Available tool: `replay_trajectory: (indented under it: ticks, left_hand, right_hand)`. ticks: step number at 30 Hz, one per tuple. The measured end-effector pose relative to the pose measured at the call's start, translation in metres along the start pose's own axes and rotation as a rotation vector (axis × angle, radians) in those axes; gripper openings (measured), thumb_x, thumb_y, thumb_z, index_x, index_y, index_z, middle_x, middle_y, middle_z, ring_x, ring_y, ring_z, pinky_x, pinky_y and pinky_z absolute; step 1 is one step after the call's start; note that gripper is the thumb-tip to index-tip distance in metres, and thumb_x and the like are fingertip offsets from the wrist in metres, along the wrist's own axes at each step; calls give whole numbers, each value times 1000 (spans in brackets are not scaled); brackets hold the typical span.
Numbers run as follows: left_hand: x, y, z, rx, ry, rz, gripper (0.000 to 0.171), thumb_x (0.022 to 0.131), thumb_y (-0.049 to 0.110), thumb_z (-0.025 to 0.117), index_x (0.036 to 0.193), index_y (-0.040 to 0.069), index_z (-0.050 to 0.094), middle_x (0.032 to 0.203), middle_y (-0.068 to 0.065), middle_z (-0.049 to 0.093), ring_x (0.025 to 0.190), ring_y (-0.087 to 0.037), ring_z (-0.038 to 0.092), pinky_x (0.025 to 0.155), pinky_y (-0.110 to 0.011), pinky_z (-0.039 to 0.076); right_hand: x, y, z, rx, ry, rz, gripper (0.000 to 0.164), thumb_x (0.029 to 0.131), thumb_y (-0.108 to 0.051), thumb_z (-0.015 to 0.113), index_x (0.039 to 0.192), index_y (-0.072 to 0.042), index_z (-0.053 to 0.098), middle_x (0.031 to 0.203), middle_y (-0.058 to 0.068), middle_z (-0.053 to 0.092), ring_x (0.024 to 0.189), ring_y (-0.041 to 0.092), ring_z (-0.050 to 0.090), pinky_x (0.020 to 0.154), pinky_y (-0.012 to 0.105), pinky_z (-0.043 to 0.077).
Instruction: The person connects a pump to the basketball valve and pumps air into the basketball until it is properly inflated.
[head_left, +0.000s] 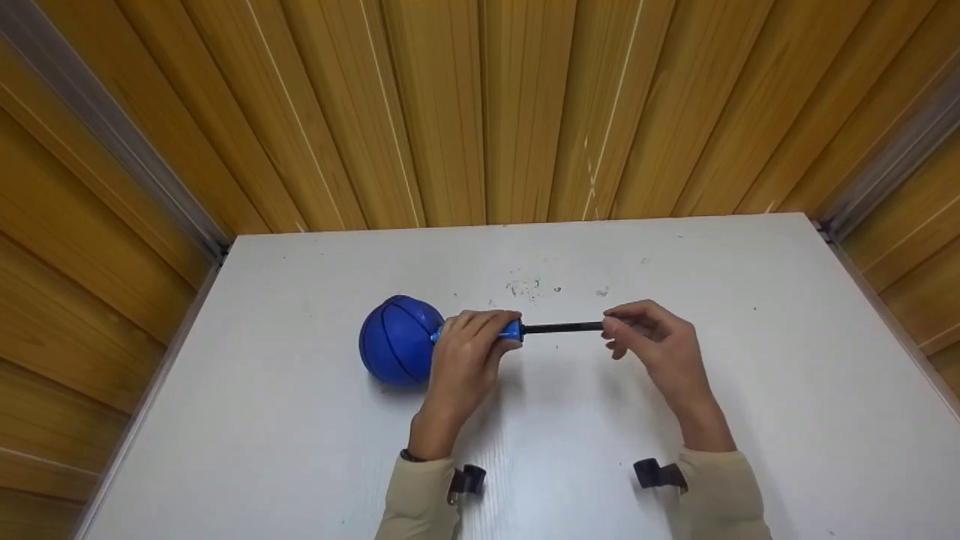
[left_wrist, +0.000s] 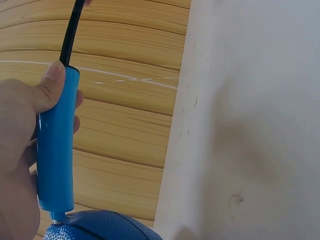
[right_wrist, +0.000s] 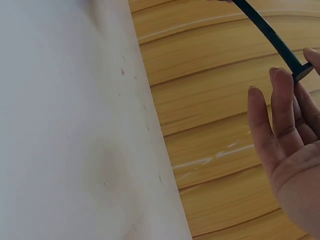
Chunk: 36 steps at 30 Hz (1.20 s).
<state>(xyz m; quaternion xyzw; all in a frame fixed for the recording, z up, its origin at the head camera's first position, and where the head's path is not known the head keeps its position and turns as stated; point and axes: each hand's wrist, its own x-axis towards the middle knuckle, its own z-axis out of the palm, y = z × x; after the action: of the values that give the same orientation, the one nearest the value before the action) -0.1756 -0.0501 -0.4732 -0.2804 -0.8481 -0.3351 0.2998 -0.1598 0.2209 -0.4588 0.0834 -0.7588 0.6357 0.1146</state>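
A blue ball (head_left: 397,341) with dark seams sits left of the middle of the table. My left hand (head_left: 466,349) grips the blue barrel of a hand pump (left_wrist: 56,145), thumb near its top end. In the left wrist view the pump's nozzle end meets the ball (left_wrist: 105,226). A thin black pump rod (head_left: 562,328) extends out of the barrel to the right. At the rod's far end, my right hand (head_left: 660,345) pinches the small flat handle (right_wrist: 302,73) between thumb and fingers, the other fingers loosely bent.
The white table (head_left: 240,450) has dark scuff marks near its middle. Wood-patterned panels (head_left: 517,112) rise behind it and at both sides. A black strap with a small dark mount (head_left: 469,478) is on each sleeve cuff.
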Motion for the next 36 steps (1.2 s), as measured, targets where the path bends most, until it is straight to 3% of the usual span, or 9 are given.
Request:
replay_trajectory:
  ticks: [7,17,22,29,36]
  left_hand:
    - [-1,4,6,18,13,29,30,95,21,79,122,7,76,117,-5,77,106,-25,69,88,-41,54]
    - [-1,7,11,52,24,87,29,95,22,79,119,7,76,113,-5,77,103,-25,69,86,-42,53]
    - [0,6,11,39,-3,92,28,96,24,78,120,8,76,115,-4,77,104,-24,69,87,-41,53]
    - [1,4,9,-5,-17,76,29,95,24,79,121,11,77,117,-1,78,106,-22,69,88,-39,54]
    - [0,0,3,-9,2,19,30,93,22,82,120,10,78,118,-1,78,108,-22,69,91,-40,54]
  right_hand:
    - [0,0,1,83,7,48,20,99,-2,75,117,4,70,101,22,71,75,27,74,82,33,62]
    - [-2,4,51,177,-104,10,19,98,3,74,117,4,69,109,20,64,78,30,72,73,34,62]
    - [-3,5,63,182,-126,16,21,97,0,76,117,2,69,107,20,65,78,31,72,72,35,62]
    - [-2,0,44,55,-102,88,23,96,-11,82,114,-1,71,96,14,72,72,28,70,72,31,59]
    - [0,-5,6,25,-47,102,23,99,-12,78,113,3,70,97,19,73,83,30,73,77,33,62]
